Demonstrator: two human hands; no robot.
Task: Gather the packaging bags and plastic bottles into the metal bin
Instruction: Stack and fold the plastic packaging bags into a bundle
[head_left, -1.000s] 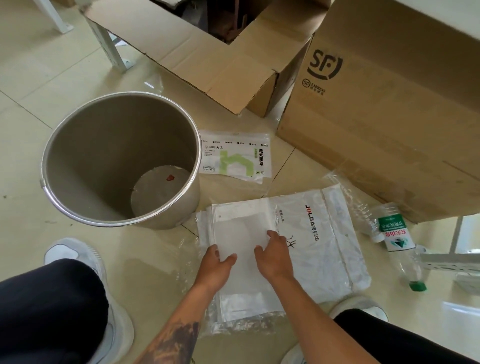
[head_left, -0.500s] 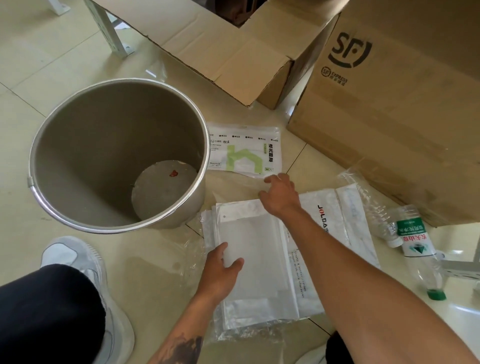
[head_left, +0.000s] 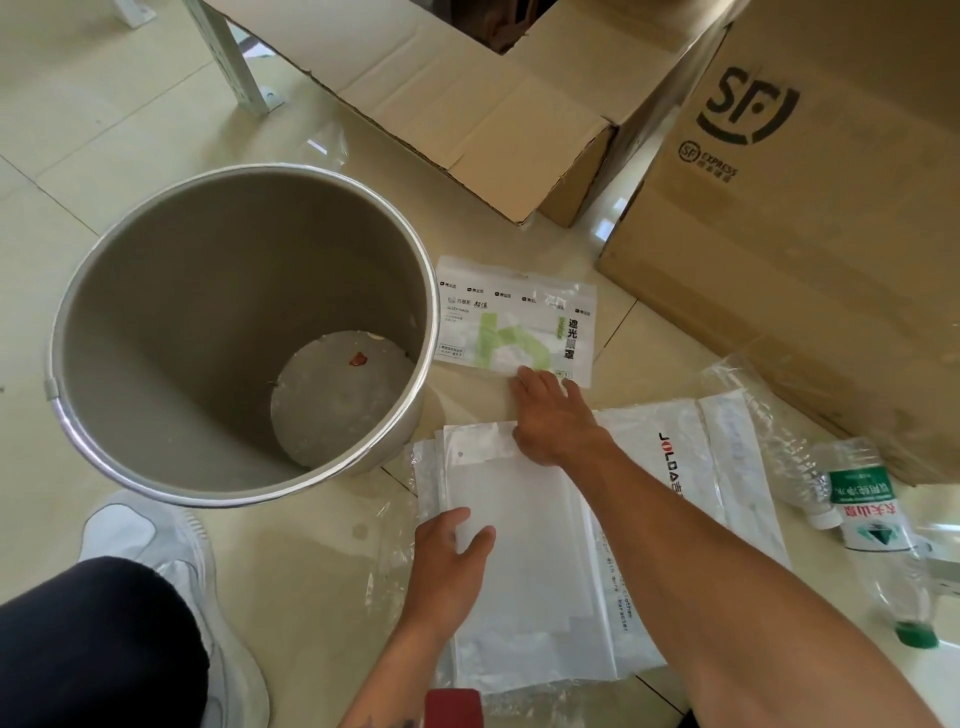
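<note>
The right hand (head_left: 553, 415) reaches forward with its fingers spread flat, the fingertips touching the near edge of the green-printed bag (head_left: 514, 327) while the heel of the hand lies over the top corner of the stack of white bags (head_left: 524, 561); it grips nothing, so far as can be seen. The left hand (head_left: 449, 556) rests lower on the same stack, palm down, thumb out across the top sheet and fingers loosely open, pressing rather than holding. The green-printed bag lies flat on the floor straight ahead of the right hand, its long axis running left to right, its left end just beside the wall of the metal bin (head_left: 156, 462). The right hand is plainly the nearer of the two, and a draw back toward the body would probably slide that bag onto the stack; the left hand seems placed to keep the stack from shifting meanwhile. The bin stands upright to the left of both hands, its mouth open, with nothing of the task in it yet, only a small red scrap on the bottom. To the right, beyond the right forearm, a clear crumpled bag (head_left: 748, 395) lies beside two plastic bottles (head_left: 872, 519), one with a green cap, all on the floor and well apart from the bin. Behind stand an open cardboard box (head_left: 467, 104) and a closed printed one (head_left: 831, 234)
</note>
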